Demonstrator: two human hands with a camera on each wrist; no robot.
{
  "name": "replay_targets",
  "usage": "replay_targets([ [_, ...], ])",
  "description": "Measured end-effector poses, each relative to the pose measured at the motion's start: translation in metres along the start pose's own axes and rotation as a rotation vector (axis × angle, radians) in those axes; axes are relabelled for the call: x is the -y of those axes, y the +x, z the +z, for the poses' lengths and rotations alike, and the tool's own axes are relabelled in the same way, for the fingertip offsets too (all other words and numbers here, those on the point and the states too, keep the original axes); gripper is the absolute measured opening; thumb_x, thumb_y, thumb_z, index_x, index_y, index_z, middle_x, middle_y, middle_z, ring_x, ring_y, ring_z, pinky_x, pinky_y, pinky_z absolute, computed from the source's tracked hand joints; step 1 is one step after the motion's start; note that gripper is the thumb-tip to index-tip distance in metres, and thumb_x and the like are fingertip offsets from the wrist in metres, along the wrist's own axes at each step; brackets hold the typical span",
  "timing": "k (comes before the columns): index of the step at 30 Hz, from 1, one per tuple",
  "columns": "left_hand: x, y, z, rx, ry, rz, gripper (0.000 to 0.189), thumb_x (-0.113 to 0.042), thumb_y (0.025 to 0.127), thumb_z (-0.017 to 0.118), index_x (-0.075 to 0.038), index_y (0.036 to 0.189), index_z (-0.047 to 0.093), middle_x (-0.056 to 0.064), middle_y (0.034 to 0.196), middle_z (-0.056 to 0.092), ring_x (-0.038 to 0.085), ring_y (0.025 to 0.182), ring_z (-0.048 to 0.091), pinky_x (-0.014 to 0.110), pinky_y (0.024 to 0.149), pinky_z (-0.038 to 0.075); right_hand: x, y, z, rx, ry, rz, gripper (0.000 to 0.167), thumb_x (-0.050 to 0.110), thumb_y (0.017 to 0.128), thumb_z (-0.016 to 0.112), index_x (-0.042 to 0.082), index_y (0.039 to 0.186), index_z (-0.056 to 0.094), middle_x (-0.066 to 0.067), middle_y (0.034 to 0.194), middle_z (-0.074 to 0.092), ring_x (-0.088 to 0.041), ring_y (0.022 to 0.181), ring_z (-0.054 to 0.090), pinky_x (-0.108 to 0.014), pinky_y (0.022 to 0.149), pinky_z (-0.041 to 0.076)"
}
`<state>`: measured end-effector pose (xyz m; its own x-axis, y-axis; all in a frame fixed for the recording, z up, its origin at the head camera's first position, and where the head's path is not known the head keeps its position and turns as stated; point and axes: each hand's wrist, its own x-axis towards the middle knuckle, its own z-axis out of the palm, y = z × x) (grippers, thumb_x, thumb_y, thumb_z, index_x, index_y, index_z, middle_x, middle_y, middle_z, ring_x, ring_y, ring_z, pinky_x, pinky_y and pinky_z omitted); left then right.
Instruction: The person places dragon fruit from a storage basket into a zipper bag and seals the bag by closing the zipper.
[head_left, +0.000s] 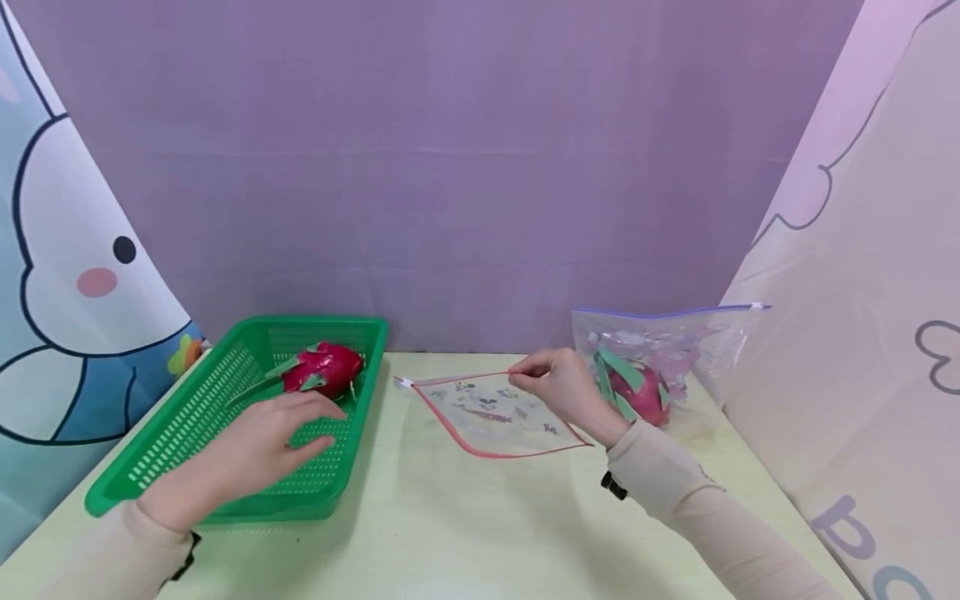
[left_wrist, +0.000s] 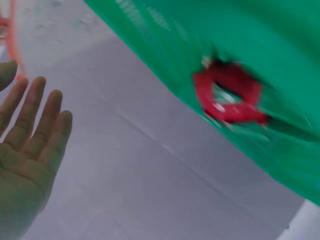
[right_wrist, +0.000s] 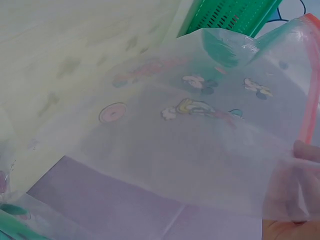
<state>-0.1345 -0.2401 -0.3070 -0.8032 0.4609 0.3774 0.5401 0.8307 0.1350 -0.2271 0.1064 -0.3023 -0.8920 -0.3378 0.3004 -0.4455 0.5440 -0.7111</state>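
Note:
My right hand (head_left: 566,390) pinches the far rim of a clear zip bag (head_left: 487,412) with a red zip edge and cartoon prints; the bag's mouth gapes. In the right wrist view the thumb (right_wrist: 306,150) lies against the red zip strip (right_wrist: 314,95). Over the near part of a green basket (head_left: 360,417) hovers my left hand (head_left: 255,446), its fingers extended and holding nothing. Inside the basket lies a red dragon fruit (head_left: 322,369) with green leafy tips. The left wrist view shows the open left palm (left_wrist: 25,165) apart from that fruit (left_wrist: 230,95).
At the right back stands another clear bag (head_left: 675,333) with a blue zip edge, holding a dragon fruit (head_left: 641,396). A purple cloth backdrop (head_left: 480,167) rises behind the pale table (head_left: 435,533). Printed cloth panels (head_left: 847,333) flank both sides.

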Motion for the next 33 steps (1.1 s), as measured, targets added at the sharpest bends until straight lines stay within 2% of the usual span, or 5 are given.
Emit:
replay_targets([
  [6,0.034,0.011,-0.004,0.072,0.083,-0.012,0.036,-0.020,0.076,0.073,-0.010,0.109,0.064,0.007,0.109,0.064,0.029,0.102,0.060,0.044,0.079,0.052,0.000,-0.001,-0.003,0.015,0.008,0.003,0.008,0.013,0.081,0.069,0.011,0.087,0.074,-0.003,0.085,0.069,-0.014,0.069,0.059,-0.028,0.058,0.049],
  [11,0.061,0.023,-0.006,0.165,0.110,-0.063,0.049,-0.023,0.073,0.076,-0.004,0.115,0.060,0.016,0.115,0.060,0.036,0.106,0.056,0.049,0.080,0.051,0.000,0.000,-0.004,0.023,0.012,0.008,0.008,0.013,0.081,0.069,0.011,0.087,0.074,-0.004,0.085,0.069,-0.018,0.068,0.060,-0.028,0.057,0.048],
  [16,0.090,0.037,-0.005,0.268,0.122,-0.131,0.059,-0.029,0.075,0.074,0.003,0.121,0.054,0.023,0.121,0.054,0.041,0.110,0.051,0.054,0.085,0.046,-0.001,0.001,-0.004,0.013,-0.001,0.011,0.007,0.013,0.080,0.070,0.011,0.086,0.074,-0.003,0.083,0.069,-0.012,0.063,0.058,-0.028,0.055,0.047],
  [25,0.137,0.055,0.021,0.431,0.040,-0.319,0.073,-0.030,0.078,0.070,0.009,0.131,0.039,0.034,0.131,0.036,0.051,0.115,0.039,0.058,0.086,0.041,0.000,0.001,-0.002,0.027,0.024,0.044,0.007,0.013,0.080,0.070,0.012,0.086,0.074,-0.002,0.084,0.069,-0.015,0.066,0.059,-0.028,0.056,0.048],
  [33,0.165,0.063,0.047,0.481,-0.082,-0.471,0.091,-0.027,0.070,0.076,0.013,0.135,0.027,0.039,0.129,0.034,0.054,0.113,0.038,0.058,0.085,0.042,0.000,0.001,-0.003,0.037,0.019,0.051,0.007,0.012,0.080,0.070,0.012,0.086,0.074,-0.003,0.082,0.068,-0.015,0.065,0.058,-0.028,0.056,0.048],
])
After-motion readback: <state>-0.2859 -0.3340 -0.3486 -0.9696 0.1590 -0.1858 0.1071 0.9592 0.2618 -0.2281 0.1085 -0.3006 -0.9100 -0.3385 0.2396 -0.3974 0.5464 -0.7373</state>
